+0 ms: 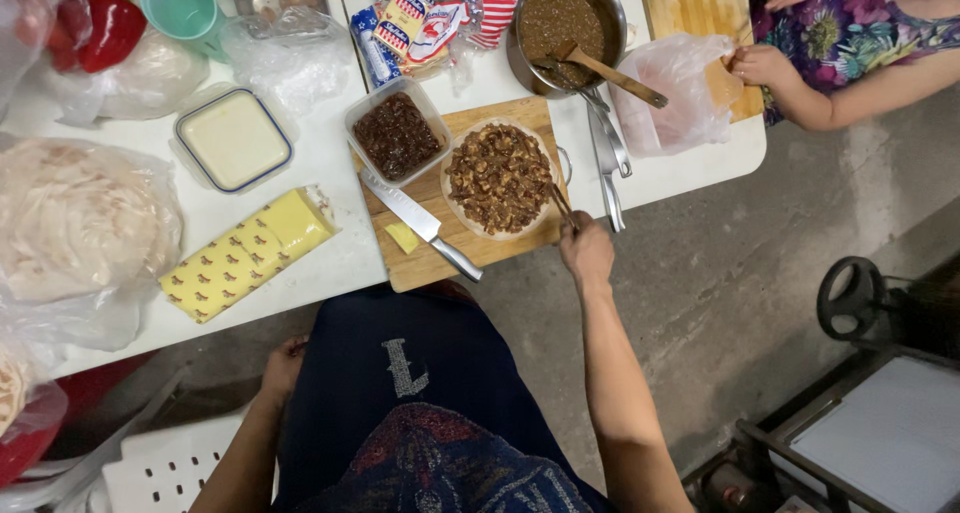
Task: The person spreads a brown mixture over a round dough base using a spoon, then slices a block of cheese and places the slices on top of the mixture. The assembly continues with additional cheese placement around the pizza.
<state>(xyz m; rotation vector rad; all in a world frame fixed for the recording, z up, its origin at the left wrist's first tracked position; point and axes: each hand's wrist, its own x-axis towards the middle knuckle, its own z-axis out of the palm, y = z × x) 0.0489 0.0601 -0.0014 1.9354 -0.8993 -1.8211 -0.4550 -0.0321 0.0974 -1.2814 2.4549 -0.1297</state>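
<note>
1. A round flatbread [498, 180] lies flat on the wooden cutting board [425, 263], toward the board's right edge. The board sits at the near edge of the white table [330, 163].
2. The flatbread is already covered almost to its rim with brown chopped filling. Only a thin pale border shows, so the spreading looks nearly done. It is neither folded nor rolled, and no cheese lies on it.
3. The right hand [586, 251] is closed around a pair of chopsticks [560, 206], and their tips touch the filling at the flatbread's right edge.
4. The chopsticks' long axis runs from the hand, off the table's near edge, up and slightly left toward the far side. The tips point at the flatbread.
5. The left hand [284, 366] hangs below the table's near edge, against the dark clothing. It seems to hold nothing, though I cannot tell how its fingers are set.
6. A knife [420, 223] lies diagonally on the board, just left of the flatbread. Its blade points to the far left and its handle toward the near edge. A small piece of cheese [402, 237] sits beside the blade.
7. A tub of dark filling [397, 135] stands at the board's far-left corner, and a pan of brown sauce [562, 23] with a wooden spoon sits beyond it.
8. A block of yellow cheese [250, 253] lies left of the board.
9. Another person's hand [762, 65] rests at the table's far-right corner.
</note>
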